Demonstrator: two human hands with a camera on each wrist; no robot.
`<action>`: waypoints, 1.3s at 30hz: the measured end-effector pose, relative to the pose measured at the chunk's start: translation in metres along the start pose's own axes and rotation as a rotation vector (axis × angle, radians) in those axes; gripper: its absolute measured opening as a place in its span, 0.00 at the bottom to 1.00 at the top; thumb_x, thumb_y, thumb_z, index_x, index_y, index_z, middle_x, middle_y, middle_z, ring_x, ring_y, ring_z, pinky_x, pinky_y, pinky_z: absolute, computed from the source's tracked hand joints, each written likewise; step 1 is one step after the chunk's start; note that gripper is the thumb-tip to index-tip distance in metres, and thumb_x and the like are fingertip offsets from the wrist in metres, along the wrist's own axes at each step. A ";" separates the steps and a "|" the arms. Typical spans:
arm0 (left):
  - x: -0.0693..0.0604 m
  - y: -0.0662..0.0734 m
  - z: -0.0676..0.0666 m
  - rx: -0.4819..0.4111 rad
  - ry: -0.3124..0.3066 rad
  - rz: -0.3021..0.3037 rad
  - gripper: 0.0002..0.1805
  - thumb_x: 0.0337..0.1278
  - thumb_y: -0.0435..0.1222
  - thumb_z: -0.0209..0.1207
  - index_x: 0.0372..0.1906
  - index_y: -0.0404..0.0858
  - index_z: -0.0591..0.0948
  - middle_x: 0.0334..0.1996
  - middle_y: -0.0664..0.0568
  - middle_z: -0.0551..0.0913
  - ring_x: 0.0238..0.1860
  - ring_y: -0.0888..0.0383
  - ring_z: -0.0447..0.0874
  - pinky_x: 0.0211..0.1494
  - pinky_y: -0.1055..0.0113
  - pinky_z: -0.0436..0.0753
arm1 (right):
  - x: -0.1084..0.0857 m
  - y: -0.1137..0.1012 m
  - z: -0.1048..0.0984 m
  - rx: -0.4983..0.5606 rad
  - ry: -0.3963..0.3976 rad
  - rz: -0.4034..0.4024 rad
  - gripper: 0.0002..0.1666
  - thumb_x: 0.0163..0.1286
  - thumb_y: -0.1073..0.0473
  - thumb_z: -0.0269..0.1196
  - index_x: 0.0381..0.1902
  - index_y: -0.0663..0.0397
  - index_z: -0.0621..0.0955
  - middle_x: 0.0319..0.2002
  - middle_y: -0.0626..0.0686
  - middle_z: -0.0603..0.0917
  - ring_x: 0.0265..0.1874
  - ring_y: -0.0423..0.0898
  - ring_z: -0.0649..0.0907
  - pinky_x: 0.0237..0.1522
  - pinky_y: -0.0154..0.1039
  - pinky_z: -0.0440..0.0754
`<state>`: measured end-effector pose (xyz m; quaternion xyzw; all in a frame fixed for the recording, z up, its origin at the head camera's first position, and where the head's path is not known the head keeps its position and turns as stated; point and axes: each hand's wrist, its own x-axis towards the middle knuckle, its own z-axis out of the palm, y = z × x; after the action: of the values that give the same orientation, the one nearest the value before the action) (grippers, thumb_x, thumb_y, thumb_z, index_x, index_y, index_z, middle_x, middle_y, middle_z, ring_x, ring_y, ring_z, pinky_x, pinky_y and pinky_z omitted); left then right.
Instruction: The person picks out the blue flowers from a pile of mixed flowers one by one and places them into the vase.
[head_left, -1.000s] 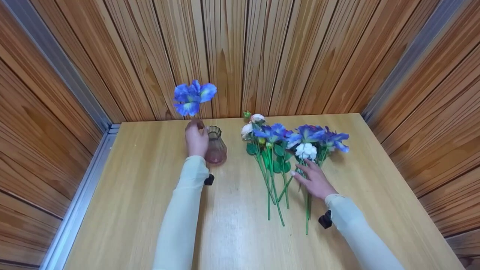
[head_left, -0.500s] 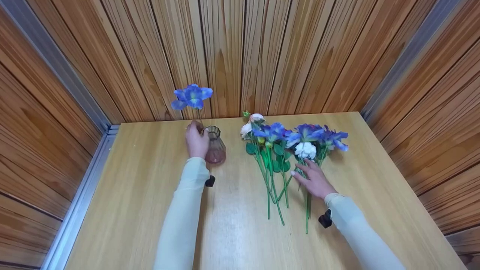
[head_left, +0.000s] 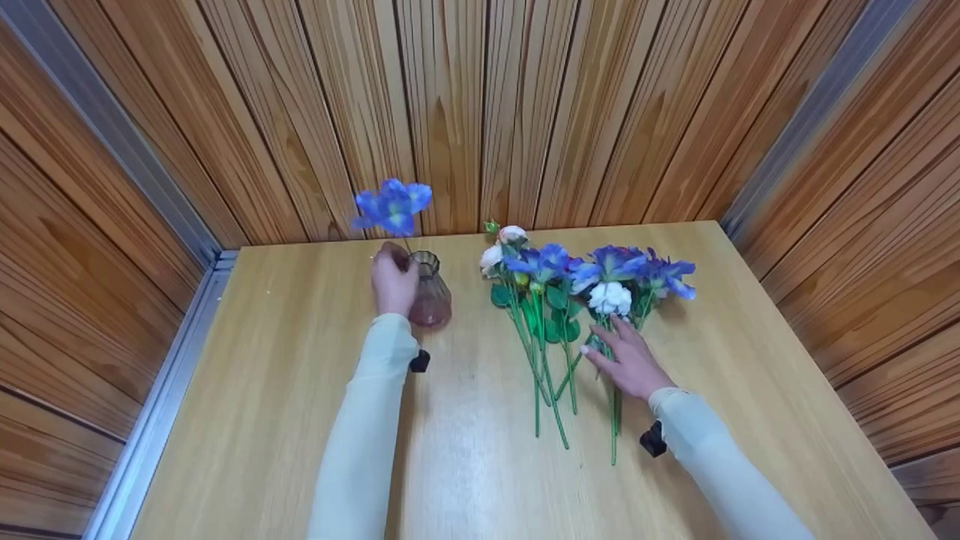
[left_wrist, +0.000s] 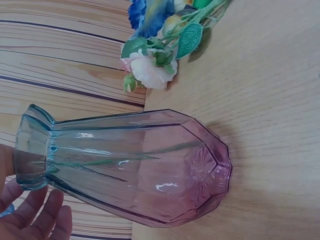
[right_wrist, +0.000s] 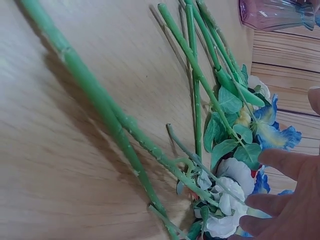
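"Blue flower: where?"
"At eleven o'clock; my left hand pinches its stem, which runs inside the vase."
"And your right hand?"
"Spread at four o'clock, fingers apart, over green stems on the desk."

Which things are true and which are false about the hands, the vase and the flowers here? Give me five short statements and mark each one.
1. The left hand is at the mouth of the vase. True.
2. The vase lies on its side. False: it stands on the table.
3. In the left wrist view, a green stem shows through the glass. True.
4. Every blue flower lies on the table. False: one blue flower is up above the left hand.
5. The right hand is on the far side of the vase from the loose flowers. False: it is at their stems, with its fingers spread.
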<state>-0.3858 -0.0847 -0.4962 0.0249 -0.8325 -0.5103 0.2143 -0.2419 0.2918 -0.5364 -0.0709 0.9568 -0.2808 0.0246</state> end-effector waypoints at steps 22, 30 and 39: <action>-0.014 0.000 -0.025 -0.062 -0.027 -0.057 0.14 0.57 0.34 0.63 0.43 0.29 0.76 0.36 0.43 0.76 0.40 0.50 0.74 0.45 0.59 0.74 | -0.008 -0.012 0.002 -0.077 -0.036 -0.013 0.47 0.67 0.27 0.46 0.70 0.54 0.66 0.73 0.65 0.49 0.71 0.66 0.44 0.65 0.67 0.41; -0.024 -0.007 -0.028 -0.076 -0.041 -0.010 0.10 0.60 0.34 0.61 0.40 0.31 0.75 0.36 0.43 0.78 0.39 0.49 0.77 0.45 0.61 0.75 | -0.009 -0.010 0.006 -0.072 -0.032 -0.018 0.45 0.67 0.28 0.47 0.70 0.53 0.66 0.73 0.65 0.50 0.71 0.65 0.44 0.65 0.68 0.43; -0.050 -0.013 -0.024 -0.108 -0.096 0.026 0.10 0.57 0.33 0.63 0.39 0.32 0.76 0.35 0.45 0.79 0.39 0.51 0.77 0.45 0.62 0.76 | -0.004 -0.009 0.004 -0.084 -0.034 -0.039 0.48 0.66 0.26 0.46 0.70 0.55 0.66 0.73 0.66 0.51 0.71 0.66 0.45 0.65 0.67 0.43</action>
<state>-0.3333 -0.0980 -0.5152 -0.0218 -0.8133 -0.5523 0.1817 -0.2369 0.2828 -0.5345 -0.0951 0.9657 -0.2395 0.0325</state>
